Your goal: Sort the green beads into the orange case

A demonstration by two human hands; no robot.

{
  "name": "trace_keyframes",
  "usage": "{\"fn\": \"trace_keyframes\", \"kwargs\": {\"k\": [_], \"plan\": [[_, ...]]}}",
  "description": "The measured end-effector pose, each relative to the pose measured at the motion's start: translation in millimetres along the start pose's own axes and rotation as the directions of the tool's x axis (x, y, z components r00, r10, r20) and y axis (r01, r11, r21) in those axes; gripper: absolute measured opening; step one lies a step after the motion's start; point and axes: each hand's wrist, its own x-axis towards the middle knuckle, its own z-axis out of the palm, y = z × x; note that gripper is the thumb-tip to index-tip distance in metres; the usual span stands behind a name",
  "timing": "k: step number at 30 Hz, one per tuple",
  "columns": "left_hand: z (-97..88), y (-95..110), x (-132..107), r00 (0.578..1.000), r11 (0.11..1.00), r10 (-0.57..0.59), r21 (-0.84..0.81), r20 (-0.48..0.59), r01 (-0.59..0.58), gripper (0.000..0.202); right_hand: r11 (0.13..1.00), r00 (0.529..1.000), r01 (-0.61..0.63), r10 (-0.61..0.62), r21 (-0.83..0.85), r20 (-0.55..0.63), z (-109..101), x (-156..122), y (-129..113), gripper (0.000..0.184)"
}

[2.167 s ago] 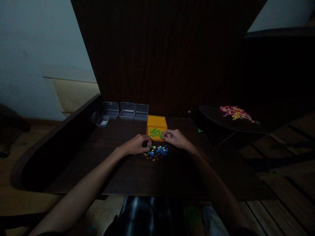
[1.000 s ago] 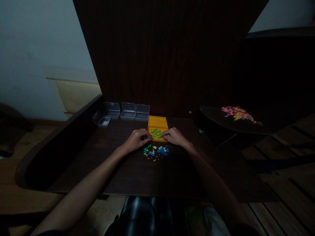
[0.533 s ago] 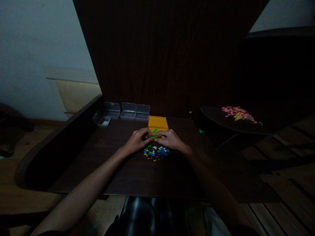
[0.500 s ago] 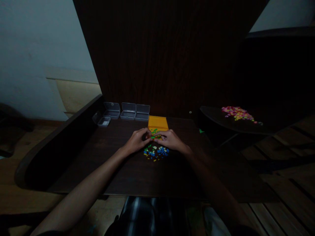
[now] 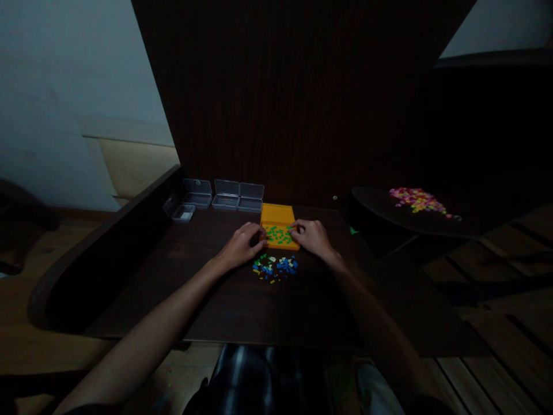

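A yellow plastic box (image 5: 277,214) stands with its lid raised at the back of the dark table. Small green bricks (image 5: 279,234) are spread across its bottom part. My left hand (image 5: 243,244) is at the box's left side, thumb and curled fingers closed about that edge. At the opposite edge, my right hand (image 5: 314,236) has its thumb and fingertips pinched on the box's right side; the exact contact is too dark to make out. Just in front of the box lies a loose pile of small blue, white, green and yellow bricks (image 5: 285,265).
Several clear plastic boxes (image 5: 226,202) with raised lids stand along the back left. A heap of pink and yellow small pieces (image 5: 418,200) lies on a shelf at right. A raised dark side panel (image 5: 108,248) bounds the table on the left.
My hands were together over the front of the box, fingers at the green bricks. Now they have parted to its two sides, the right hand moving right, and the green bricks show.
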Motion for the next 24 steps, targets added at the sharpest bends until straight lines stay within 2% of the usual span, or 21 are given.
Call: {"fn": "trace_keyframes", "kwargs": {"k": [4, 11, 17, 24], "plan": [[1.4, -4.2, -1.0, 0.999, 0.999, 0.019, 0.037, 0.032, -0.021, 0.009, 0.991, 0.993, -0.092, 0.098, -0.093, 0.072, -3.6, 0.2, -1.7, 0.024], [-0.5, -1.0, -0.2, 0.996, 0.999, 0.005, 0.045, 0.091, -0.009, 0.005, 0.981, 0.988, -0.116, 0.130, -0.156, 0.088, 4.9, 2.9, -3.4, 0.027], [-1.8, 0.9, 0.3, 0.995, 0.999, 0.005, 0.047, 0.100, -0.010, 0.007, 0.984, 0.986, -0.127, 0.140, -0.128, 0.095, 13.9, 5.6, 0.3, 0.029], [-0.6, -1.4, -0.6, 0.994, 0.999, 0.014, 0.044, 0.113, -0.019, 0.008, 0.990, 0.988, -0.121, 0.128, -0.076, 0.089, 13.8, 6.1, 3.2, 0.030]]}}
